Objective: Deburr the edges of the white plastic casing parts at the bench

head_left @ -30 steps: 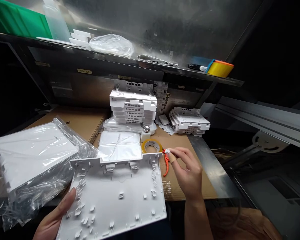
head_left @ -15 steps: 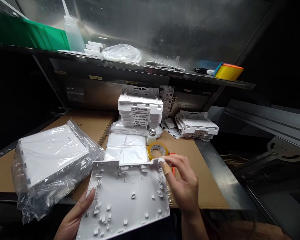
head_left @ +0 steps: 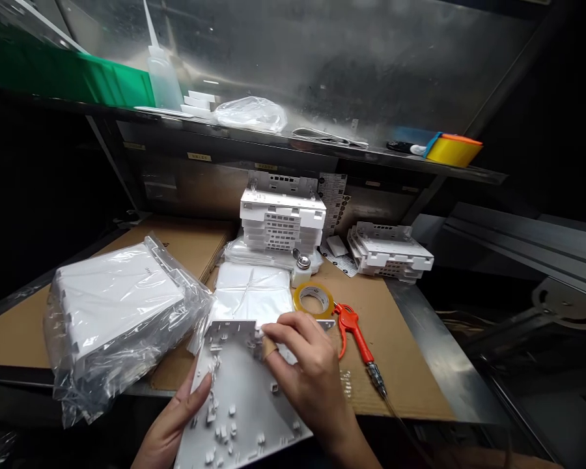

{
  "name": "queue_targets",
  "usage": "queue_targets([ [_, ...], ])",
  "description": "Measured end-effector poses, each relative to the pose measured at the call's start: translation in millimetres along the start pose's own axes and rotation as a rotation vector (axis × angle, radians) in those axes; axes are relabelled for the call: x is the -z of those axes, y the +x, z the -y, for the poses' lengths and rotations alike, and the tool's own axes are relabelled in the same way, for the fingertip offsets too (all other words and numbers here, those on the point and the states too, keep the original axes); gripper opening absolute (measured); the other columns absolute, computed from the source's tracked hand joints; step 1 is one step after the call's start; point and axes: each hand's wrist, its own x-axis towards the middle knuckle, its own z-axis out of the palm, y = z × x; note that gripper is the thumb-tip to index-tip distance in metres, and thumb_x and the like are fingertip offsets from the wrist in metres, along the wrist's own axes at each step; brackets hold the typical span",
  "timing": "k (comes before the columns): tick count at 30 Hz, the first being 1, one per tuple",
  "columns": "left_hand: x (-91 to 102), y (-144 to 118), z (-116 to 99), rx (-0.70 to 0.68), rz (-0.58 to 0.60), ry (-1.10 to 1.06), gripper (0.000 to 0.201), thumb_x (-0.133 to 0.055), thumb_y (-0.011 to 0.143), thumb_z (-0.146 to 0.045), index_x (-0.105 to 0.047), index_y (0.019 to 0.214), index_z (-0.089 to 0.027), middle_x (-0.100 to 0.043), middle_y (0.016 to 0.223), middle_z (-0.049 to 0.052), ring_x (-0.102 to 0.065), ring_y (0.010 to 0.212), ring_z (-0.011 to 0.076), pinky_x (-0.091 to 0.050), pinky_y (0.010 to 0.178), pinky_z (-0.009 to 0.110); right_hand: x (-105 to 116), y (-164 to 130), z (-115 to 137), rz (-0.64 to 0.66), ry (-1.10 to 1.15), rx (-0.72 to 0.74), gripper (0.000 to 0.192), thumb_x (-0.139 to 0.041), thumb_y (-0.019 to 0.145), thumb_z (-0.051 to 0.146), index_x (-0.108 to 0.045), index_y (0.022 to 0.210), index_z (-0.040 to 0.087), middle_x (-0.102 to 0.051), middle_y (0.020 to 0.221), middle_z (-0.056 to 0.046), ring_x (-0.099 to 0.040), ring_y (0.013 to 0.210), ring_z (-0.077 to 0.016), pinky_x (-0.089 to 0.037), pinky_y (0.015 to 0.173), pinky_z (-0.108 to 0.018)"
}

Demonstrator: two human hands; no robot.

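A white plastic housing panel (head_left: pixel 244 397), its inner side with clips and posts facing up, is gripped along its left edge by my left hand (head_left: pixel 178 417), thumb on top. My right hand (head_left: pixel 305 371), with a tan bandage on one finger, pinches a small white wad (head_left: pixel 258 331) against the panel's far edge. Whether the wad is cloth or tissue I cannot tell. Just past the panel lie a tied stack of clear plastic bags (head_left: pixel 251 286), a roll of yellowish tape (head_left: pixel 300 299) and a red air blow gun (head_left: pixel 354 326).
On the left lies a bagged white housing (head_left: pixel 122 293) on cardboard (head_left: pixel 185 241). White housing parts are stacked at the back (head_left: pixel 283 215) and back right (head_left: pixel 390 251). A small pump bottle (head_left: pixel 301 270) stands between. The shelf holds a squeeze bottle (head_left: pixel 163 78) and yellow tape (head_left: pixel 454 151).
My right hand has moved left along the panel's far edge, from its right corner towards the middle, with the white wad. The blow gun is now uncovered. The view has shifted slightly.
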Motion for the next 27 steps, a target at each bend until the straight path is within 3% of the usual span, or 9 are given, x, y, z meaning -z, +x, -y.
queue_targets([
  [6,-14.6,-7.0,-0.5,0.095,-0.064,-0.017,0.098,-0.082,0.083,-0.023,-0.026,0.158,-0.049,-0.071,0.136,0.005,-0.069,0.119,0.0375,-0.053,0.109,0.052,6.4,4.6,7.7,-0.073,0.074,-0.027,0.02,-0.067,0.092,0.009,-0.074,0.106,0.021,-0.07,0.096,-0.005,-0.068,0.087,-0.0178,-0.055,0.078,-0.029],
  [11,-23.4,-6.3,11.8,0.078,-0.064,-0.085,0.096,-0.084,0.079,-0.015,-0.035,0.158,-0.04,-0.074,0.131,0.005,-0.067,0.124,0.0345,-0.05,0.113,0.043,-7.8,20.4,31.3,-0.032,0.137,0.084,0.021,-0.066,0.095,0.012,-0.073,0.113,0.019,-0.071,0.1,-0.007,-0.069,0.09,-0.0187,-0.057,0.081,-0.03],
  [17,-23.1,-4.0,13.8,0.102,-0.059,-0.042,0.098,-0.081,0.086,-0.021,-0.023,0.162,-0.04,-0.07,0.138,0.005,-0.063,0.129,0.0323,-0.049,0.114,0.043,-2.4,17.3,16.9,0.002,0.042,-0.001,0.016,-0.066,0.094,0.012,-0.074,0.105,0.02,-0.07,0.094,-0.005,-0.068,0.083,-0.0177,-0.055,0.075,-0.029],
  [20,-28.3,-6.4,12.1,0.101,-0.044,-0.023,0.09,-0.082,0.085,-0.023,-0.034,0.157,-0.048,-0.068,0.141,0.002,-0.063,0.129,0.0312,-0.048,0.115,0.043,0.9,13.1,16.2,-0.057,0.037,0.003,0.017,-0.066,0.093,0.01,-0.074,0.106,0.02,-0.069,0.097,-0.006,-0.069,0.087,-0.0175,-0.056,0.078,-0.028],
  [22,-32.9,-7.4,13.0,0.085,-0.023,-0.047,0.091,-0.088,0.079,-0.022,-0.042,0.153,-0.047,-0.066,0.144,0.001,-0.059,0.133,0.0323,-0.047,0.116,0.041,0.0,12.2,22.7,-0.063,0.063,0.06,0.022,-0.066,0.093,0.01,-0.073,0.112,0.02,-0.069,0.1,-0.007,-0.068,0.09,-0.0181,-0.056,0.081,-0.029],
  [25,-38.5,-7.8,16.9,0.067,0.005,-0.05,0.1,-0.093,0.072,-0.023,-0.041,0.155,-0.041,-0.064,0.146,0.003,-0.055,0.138,0.0338,-0.047,0.116,0.04,2.5,14.9,28.6,-0.035,0.051,0.096,0.024,-0.065,0.094,0.01,-0.072,0.114,0.02,-0.069,0.099,-0.007,-0.068,0.089,-0.0179,-0.056,0.08,-0.029],
  [27,-39.6,-7.4,17.9,0.071,0.011,-0.024,0.098,-0.091,0.076,-0.024,-0.038,0.156,-0.043,-0.066,0.144,0.003,-0.057,0.134,0.0339,-0.049,0.115,0.042,11.0,17.9,18.6,-0.054,0.007,0.038,0.018,-0.064,0.095,0.014,-0.074,0.109,0.021,-0.069,0.099,-0.006,-0.068,0.086,-0.0167,-0.056,0.078,-0.028],
])
